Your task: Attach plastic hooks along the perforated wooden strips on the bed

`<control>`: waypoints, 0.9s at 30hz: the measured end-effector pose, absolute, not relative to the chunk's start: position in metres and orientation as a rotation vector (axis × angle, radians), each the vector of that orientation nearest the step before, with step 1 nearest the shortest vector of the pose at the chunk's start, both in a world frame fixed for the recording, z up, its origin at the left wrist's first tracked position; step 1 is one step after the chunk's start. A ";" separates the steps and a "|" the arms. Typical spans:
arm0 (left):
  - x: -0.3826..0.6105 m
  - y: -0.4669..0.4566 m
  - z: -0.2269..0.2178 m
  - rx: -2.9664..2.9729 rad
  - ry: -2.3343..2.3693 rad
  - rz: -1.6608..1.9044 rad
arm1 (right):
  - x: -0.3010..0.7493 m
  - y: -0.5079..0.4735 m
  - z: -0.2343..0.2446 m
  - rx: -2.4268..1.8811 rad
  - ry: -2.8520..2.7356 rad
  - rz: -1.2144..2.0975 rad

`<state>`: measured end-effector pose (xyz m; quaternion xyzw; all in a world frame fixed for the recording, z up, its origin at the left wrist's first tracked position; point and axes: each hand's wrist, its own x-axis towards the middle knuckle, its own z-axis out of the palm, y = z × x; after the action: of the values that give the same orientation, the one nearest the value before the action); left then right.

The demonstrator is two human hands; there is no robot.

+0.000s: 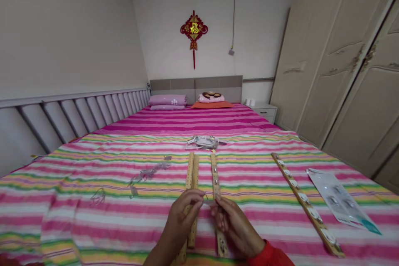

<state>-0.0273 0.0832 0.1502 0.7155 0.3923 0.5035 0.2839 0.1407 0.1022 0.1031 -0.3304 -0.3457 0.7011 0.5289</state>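
Fingertips (197, 206) of the left hand (183, 213) pinch one small curved hook (205, 197); the right hand's (237, 222) fingers bend just beside it, whether gripping I cannot tell. Two wooden strips (189, 173) lie beneath the left fingers, one clip-studded strip (215, 188) beneath the right. Farther right are one strip bearing six white pieces (303, 197) and one plastic packet (340, 200).

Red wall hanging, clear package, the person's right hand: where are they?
Red wall hanging (193, 28): head view, on its golden centre.
Clear package (342, 198): head view, near its middle.
Right hand (236, 223): head view, on the middle of the hand.
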 end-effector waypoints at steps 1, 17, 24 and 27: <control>-0.027 0.080 0.152 2.042 1.007 1.325 | 0.140 0.099 0.106 -0.754 -0.800 1.726; -0.021 0.073 0.153 2.804 0.887 1.281 | 0.160 0.086 0.124 -0.665 -0.925 1.813; -0.018 0.077 0.152 2.886 0.920 1.287 | 0.159 0.088 0.126 -0.684 -0.942 1.726; -0.018 0.078 0.151 2.912 0.913 1.347 | 0.160 0.087 0.128 -0.663 -0.983 1.733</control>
<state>-0.0177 0.0779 0.1508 0.8689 0.2724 0.4018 -0.0968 0.1600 0.0871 0.1280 -0.2738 -0.4060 0.7158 0.4978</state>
